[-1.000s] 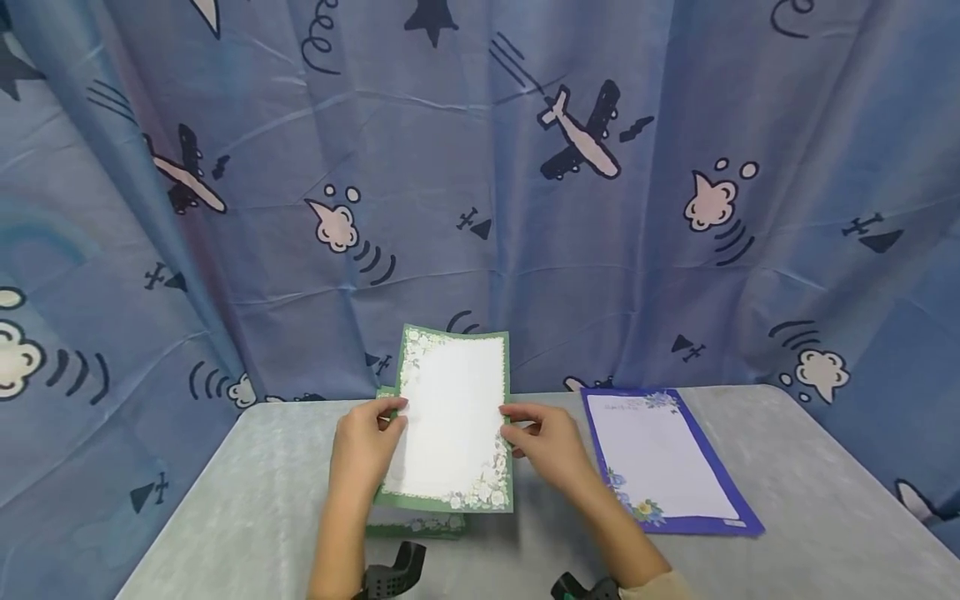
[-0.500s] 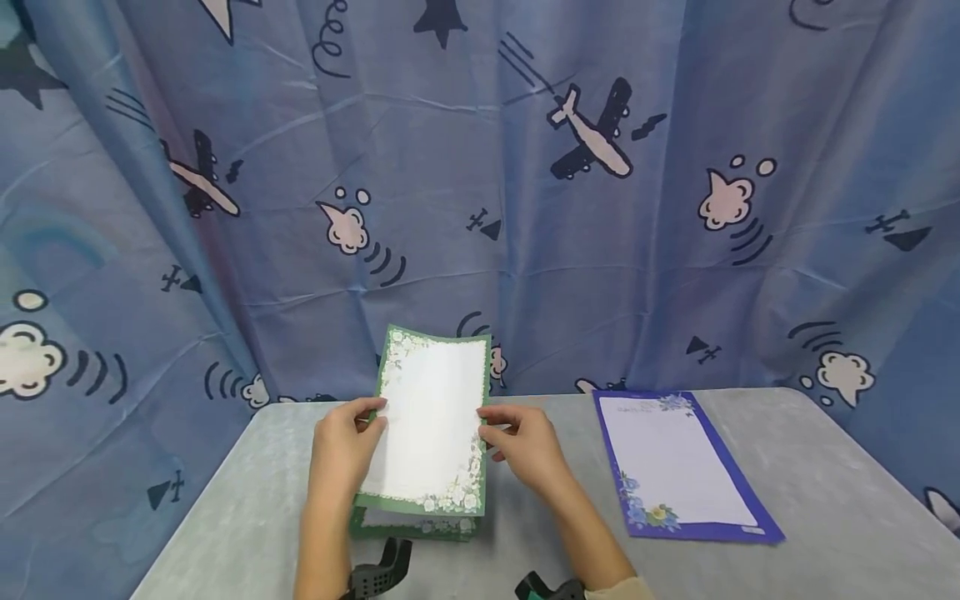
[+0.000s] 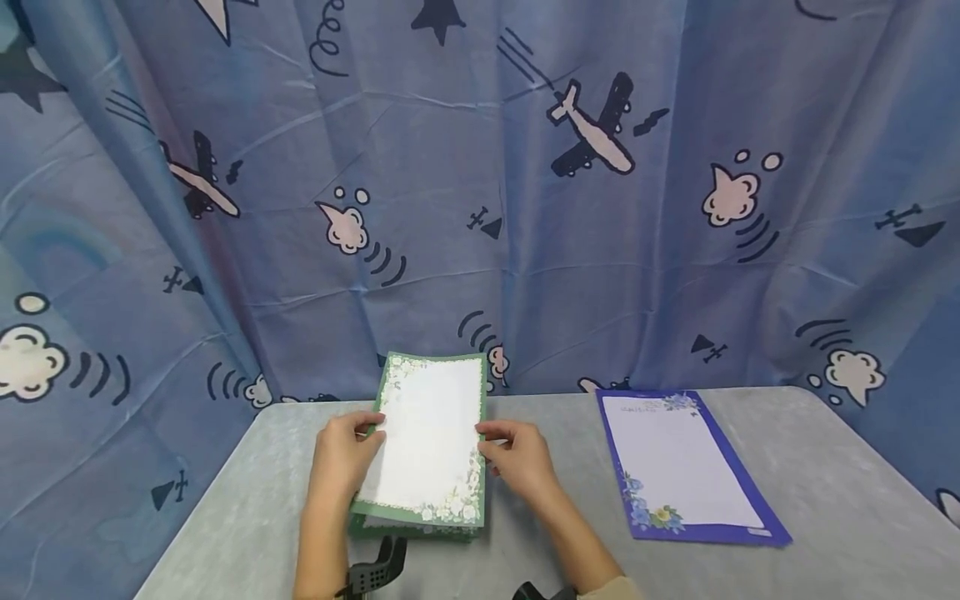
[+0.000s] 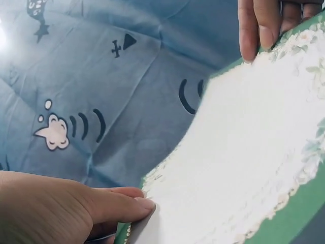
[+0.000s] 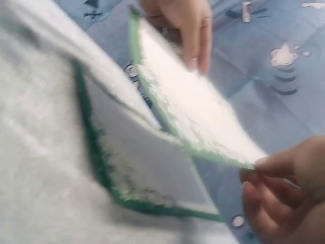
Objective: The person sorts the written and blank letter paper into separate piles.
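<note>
Between both hands is a sheet of paper (image 3: 427,433) with a green border and white flowers, held raised and tilted. My left hand (image 3: 343,454) pinches its left edge between thumb and fingers. On the opposite edge, my right hand (image 3: 521,458) pinches it the same way. Below lies more green-bordered paper (image 5: 147,157) on the table, mostly covered by the raised sheet in the head view. The left wrist view shows the held sheet bowing slightly between the left thumb (image 4: 144,204) and the right fingers.
A purple-bordered sheet (image 3: 686,467) with blue and yellow flowers lies at the right of the grey table (image 3: 247,508). Behind the table hangs a blue curtain (image 3: 435,208) printed with planes and clouds. A black wrist device (image 3: 375,573) sits on the left wrist.
Both hands have moved the held sheet left in the head view, then lowered it toward the green-bordered paper beneath. The camera view has shifted slightly.
</note>
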Action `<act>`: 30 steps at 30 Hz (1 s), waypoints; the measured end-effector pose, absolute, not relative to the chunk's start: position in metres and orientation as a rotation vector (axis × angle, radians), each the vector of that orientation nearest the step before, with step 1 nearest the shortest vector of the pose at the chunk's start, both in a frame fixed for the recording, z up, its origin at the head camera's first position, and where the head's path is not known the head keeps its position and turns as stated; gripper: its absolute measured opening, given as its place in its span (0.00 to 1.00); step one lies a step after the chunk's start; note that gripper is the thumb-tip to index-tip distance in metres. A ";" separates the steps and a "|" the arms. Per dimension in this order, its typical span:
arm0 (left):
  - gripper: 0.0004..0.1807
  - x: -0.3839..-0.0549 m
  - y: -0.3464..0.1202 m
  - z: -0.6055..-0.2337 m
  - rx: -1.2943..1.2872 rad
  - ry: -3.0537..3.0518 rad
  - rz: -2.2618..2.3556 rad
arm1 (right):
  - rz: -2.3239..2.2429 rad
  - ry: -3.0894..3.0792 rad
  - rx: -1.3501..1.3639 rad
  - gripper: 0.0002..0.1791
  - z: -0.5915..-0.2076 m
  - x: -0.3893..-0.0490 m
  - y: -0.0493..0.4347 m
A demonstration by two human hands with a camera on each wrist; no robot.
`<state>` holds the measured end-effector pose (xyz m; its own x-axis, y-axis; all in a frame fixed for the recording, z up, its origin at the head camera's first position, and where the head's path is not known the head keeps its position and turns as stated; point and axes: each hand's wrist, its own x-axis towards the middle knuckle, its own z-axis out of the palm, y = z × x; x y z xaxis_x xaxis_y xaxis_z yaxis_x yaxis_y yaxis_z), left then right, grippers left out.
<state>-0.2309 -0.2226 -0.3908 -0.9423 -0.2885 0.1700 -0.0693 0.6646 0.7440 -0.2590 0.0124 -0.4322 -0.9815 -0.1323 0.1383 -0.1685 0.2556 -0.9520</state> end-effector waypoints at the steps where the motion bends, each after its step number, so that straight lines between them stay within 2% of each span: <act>1: 0.14 -0.232 -0.224 -0.393 0.287 -2.611 -1.153 | 1.861 -2.465 0.304 0.13 -0.436 -0.260 0.011; 16: 0.12 -0.243 -0.239 -0.425 0.331 -2.643 -1.159 | 1.662 -2.526 0.398 0.11 -0.480 -0.261 -0.004; 30: 0.13 -0.249 -0.242 -0.454 0.366 -2.714 -1.147 | 1.401 -2.579 0.382 0.10 -0.485 -0.257 -0.007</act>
<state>-0.2491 -0.2423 -0.4538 -0.9549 -0.2901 0.0625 -0.1574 0.6737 0.7221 -0.2567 -0.0073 -0.4850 -0.9504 -0.1377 0.2790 -0.3090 0.5226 -0.7946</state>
